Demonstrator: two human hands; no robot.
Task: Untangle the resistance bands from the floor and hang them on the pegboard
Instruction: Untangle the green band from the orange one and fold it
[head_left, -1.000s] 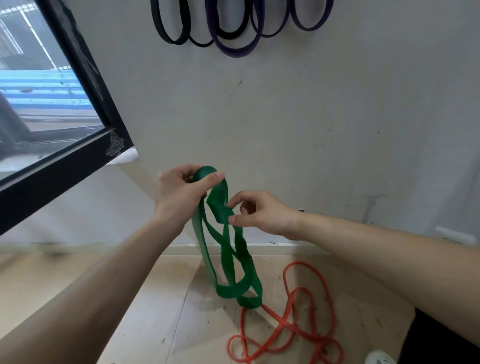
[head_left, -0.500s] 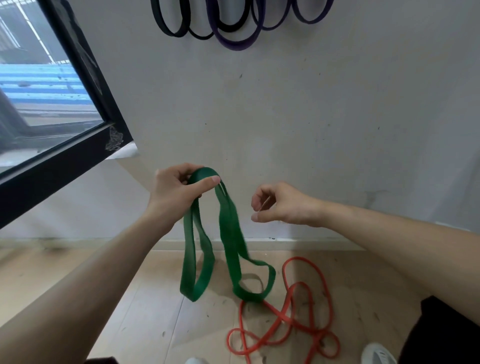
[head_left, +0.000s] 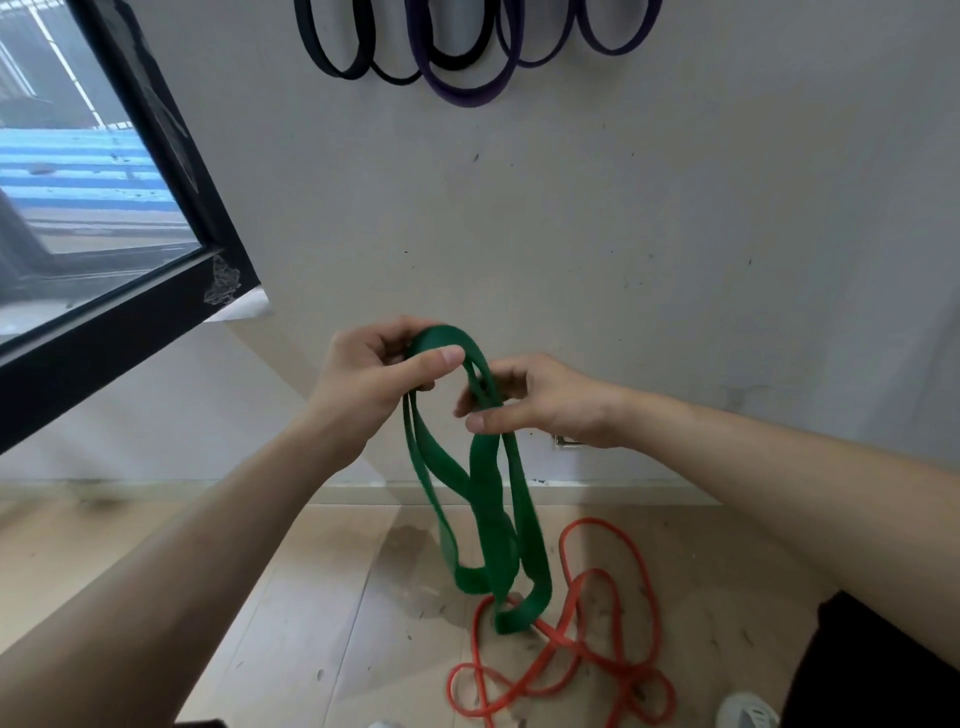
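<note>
Fingers (head_left: 441, 359) of the left hand (head_left: 363, 379) curl round the top of the green band (head_left: 485, 519), right hand (head_left: 545, 400) pinching one strand, so tease that twist apart gently.

The held band (head_left: 485, 467) dangles just above the tangled band (head_left: 566, 640).

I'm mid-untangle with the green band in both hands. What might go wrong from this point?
1. The green band hangs in several twisted loops below the left hand and right hand. Pulling the wrong strand may tighten the twist rather than free it.
2. Its lowest loop overlaps the red band on the floor. If the two are caught there, which I cannot tell, lifting could drag the red one up too.
</note>
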